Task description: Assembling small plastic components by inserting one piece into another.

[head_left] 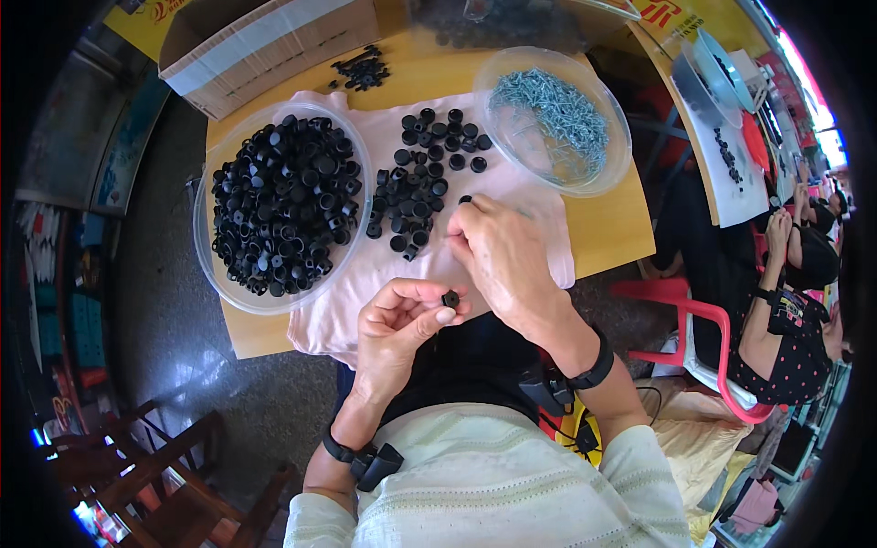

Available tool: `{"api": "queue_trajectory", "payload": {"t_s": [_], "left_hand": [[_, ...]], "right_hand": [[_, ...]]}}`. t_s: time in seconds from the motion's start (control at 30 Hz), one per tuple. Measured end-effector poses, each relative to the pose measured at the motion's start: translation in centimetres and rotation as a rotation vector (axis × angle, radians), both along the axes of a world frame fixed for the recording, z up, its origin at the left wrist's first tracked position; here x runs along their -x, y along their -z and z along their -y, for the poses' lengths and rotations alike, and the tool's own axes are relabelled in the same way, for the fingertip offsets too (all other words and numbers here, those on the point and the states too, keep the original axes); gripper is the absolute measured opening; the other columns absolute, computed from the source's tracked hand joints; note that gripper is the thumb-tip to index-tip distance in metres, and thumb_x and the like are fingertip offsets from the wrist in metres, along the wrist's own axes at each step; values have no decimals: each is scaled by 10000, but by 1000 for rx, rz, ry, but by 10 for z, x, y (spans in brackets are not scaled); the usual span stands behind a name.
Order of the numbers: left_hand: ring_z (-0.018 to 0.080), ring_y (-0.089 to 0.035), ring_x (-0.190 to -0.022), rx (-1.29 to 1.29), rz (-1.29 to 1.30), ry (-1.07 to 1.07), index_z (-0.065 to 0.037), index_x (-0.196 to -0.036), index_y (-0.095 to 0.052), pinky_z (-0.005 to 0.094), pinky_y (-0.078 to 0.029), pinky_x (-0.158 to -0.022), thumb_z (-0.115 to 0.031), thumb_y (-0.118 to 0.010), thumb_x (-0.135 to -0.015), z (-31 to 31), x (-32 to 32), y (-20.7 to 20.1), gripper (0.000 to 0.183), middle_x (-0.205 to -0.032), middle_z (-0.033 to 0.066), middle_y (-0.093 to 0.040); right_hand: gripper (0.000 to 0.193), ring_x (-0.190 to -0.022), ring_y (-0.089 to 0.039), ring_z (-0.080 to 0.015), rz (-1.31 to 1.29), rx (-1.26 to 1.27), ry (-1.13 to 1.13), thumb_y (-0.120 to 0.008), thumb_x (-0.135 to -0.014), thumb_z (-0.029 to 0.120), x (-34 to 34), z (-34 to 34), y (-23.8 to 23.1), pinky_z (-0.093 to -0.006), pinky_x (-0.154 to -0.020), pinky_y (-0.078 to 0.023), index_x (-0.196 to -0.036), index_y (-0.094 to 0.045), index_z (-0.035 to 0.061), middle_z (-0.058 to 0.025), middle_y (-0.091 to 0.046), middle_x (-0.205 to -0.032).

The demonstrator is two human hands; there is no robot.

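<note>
My left hand (393, 324) pinches a small black round plastic part (450, 299) between thumb and fingers, just off the table's near edge. Up and to its right, my right hand (502, 256) hovers over the pink cloth (320, 320) with its fingers pressed together; what they hold, if anything, is hidden. A small black piece (466, 198) shows beside its knuckles; I cannot tell whether it is held or lies on the cloth. Several loose black caps (437, 170) are spread on the cloth beyond my hands.
A clear tub (203, 265) full of black caps stands at the left. Another clear tub (610, 173) holds silvery screws. Small black parts (363, 69) and a cardboard box (274, 46) are at the back. A person sits on a red chair (722, 338) at the right.
</note>
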State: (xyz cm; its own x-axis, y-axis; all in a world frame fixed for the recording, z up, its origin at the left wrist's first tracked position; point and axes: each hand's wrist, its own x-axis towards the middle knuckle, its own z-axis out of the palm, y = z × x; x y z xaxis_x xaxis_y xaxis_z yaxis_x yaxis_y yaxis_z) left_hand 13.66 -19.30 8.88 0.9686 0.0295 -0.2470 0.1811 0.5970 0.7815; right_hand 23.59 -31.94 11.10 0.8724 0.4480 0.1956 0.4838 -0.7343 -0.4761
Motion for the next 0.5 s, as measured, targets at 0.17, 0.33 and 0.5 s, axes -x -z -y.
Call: {"api": "queue_trajectory", "payload": {"t_s": [0.17, 0.33, 0.5], "left_hand": [[219, -654, -841, 61, 13, -24, 8, -971, -536, 295, -551, -731, 1, -633, -802, -4, 1, -4, 195, -989, 208, -626], [216, -654, -834, 92, 40, -32, 10, -971, -538, 293, -550, -723, -21, -632, -811, -4, 5, -3, 188, -975, 198, -628], [200, -643, -834, 47, 91, -14, 22, -986, -549, 294, -529, -746, 3, -602, -831, 1, 6, -6, 165, -951, 175, -637]], "right_hand": [[63, -589, -586, -220, -176, -179, -21, -633, -734, 9, -3, 7, 0, -322, -556, -456, -757, -574, -1, -105, -608, -718], [72, -582, -563, -135, -523, -487, 45, -627, -762, 35, 6, 21, -20, -258, -541, -459, -813, -592, -2, -83, -613, -732], [53, -560, -503, -33, -822, -912, -25, -613, -832, 50, 25, 38, -29, -165, -439, -400, -858, -604, 4, -25, -584, -759]]}}
